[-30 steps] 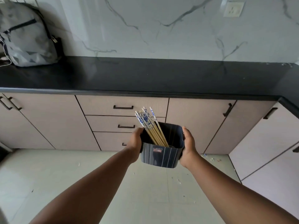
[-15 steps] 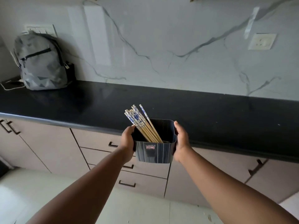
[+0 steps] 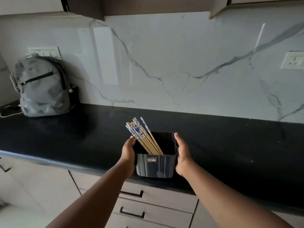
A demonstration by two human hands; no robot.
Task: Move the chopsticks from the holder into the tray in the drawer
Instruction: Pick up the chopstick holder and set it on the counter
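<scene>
A dark square holder (image 3: pixel 156 165) with a small red label sits between both my hands near the front edge of the black counter (image 3: pixel 65 137); I cannot tell whether it rests on it. Several wooden chopsticks (image 3: pixel 144 139) with blue-and-white patterned tops lean to the left inside it. My left hand (image 3: pixel 129 151) grips the holder's left side and my right hand (image 3: pixel 182 153) grips its right side. Shut drawers (image 3: pixel 158 199) with dark handles lie below the counter; no tray shows.
A grey backpack (image 3: pixel 42 87) stands at the counter's far left against the marble wall, with a cable (image 3: pixel 9 114) beside it. A wall socket (image 3: pixel 293 60) is at the right. Upper cabinets (image 3: pixel 148 5) hang overhead.
Both hands have carried the holder up and forward from in front of the drawers to the counter's front edge. The view has tilted upward.
</scene>
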